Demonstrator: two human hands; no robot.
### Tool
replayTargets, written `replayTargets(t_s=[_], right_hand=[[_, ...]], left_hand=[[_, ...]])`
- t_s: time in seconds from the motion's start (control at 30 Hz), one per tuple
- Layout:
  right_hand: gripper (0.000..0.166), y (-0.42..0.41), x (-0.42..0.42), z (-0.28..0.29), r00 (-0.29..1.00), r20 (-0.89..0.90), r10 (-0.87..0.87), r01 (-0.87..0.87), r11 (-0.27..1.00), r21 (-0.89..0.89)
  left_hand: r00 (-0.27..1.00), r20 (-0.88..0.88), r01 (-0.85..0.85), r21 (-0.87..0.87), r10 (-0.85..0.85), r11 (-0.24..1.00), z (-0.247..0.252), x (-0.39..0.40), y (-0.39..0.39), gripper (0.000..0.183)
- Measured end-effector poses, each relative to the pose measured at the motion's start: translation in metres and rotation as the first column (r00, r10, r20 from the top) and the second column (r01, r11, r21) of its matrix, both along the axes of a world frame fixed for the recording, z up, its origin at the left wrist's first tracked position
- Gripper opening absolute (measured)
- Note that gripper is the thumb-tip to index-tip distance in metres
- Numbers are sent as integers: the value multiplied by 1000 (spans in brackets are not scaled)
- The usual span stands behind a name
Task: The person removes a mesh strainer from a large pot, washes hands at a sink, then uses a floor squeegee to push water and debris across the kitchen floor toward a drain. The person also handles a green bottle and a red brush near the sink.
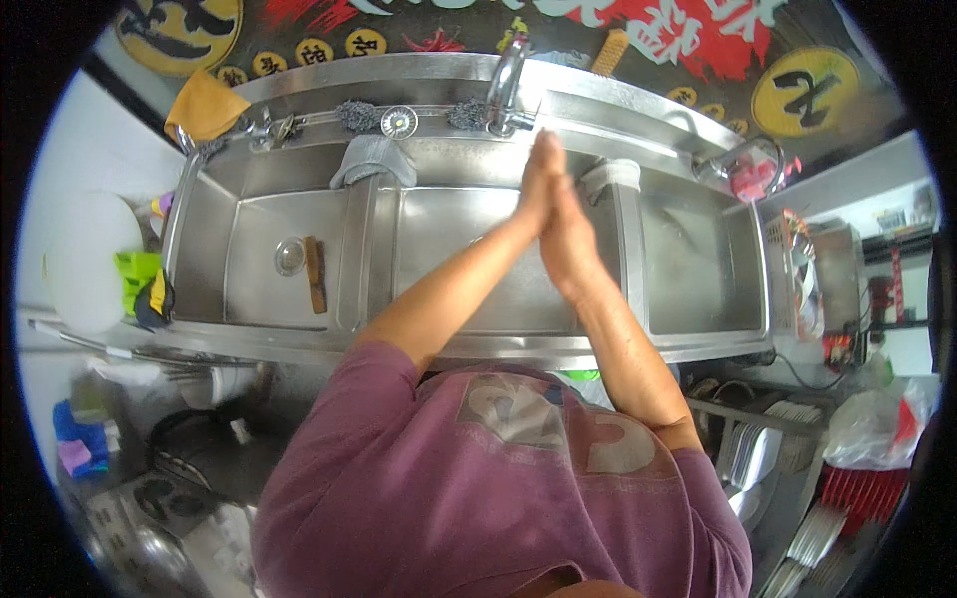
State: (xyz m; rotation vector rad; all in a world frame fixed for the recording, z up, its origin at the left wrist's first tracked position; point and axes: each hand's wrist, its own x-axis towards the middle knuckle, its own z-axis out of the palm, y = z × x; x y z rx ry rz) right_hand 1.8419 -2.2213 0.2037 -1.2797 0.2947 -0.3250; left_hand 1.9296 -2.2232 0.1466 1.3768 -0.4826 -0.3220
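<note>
My left hand (pixel 541 179) and my right hand (pixel 570 232) meet palm to palm over the middle basin (pixel 441 247) of a stainless steel sink. Both look flat and stretched out, with no object seen between them; motion blurs the fingers. Just beyond the fingertips is the spout of a chrome faucet (pixel 510 82). Whether water runs from it cannot be made out. A grey cloth (pixel 374 161) hangs over the left divider, and a whitish cloth (pixel 611 178) over the right one.
A wooden-handled brush (pixel 315 275) lies beside the drain (pixel 290 256) in the left basin. Two steel-wool scourers (pixel 357 116) and a sink strainer (pixel 398 122) sit on the back ledge. A yellow cloth (pixel 203 105) drapes the left corner. At right stands a basket of utensils (pixel 800 273).
</note>
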Motion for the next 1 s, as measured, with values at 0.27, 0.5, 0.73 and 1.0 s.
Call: replayTargets(t_s=[0.27,0.5,0.73,1.0], right_hand=[[86,-13,20,-15,986,-11,169,-142,858,494],[25,-17,42,-35,994,11,-107,72,737,672],[41,-48,56,-51,971,-225,77,-218,-81,-972],[32,-6,64,-13,999,31,-37,17,866,499]], left_hand=[[859,484,-94,463,-163,881,-35,40,23,42],[421,-579,53,-753,-698,656,-2,57,37,34],[603,-704,14,-461,-376,887,-16,57,19,15],[429,-547,34,-786,-719,618,7,54,40,27]])
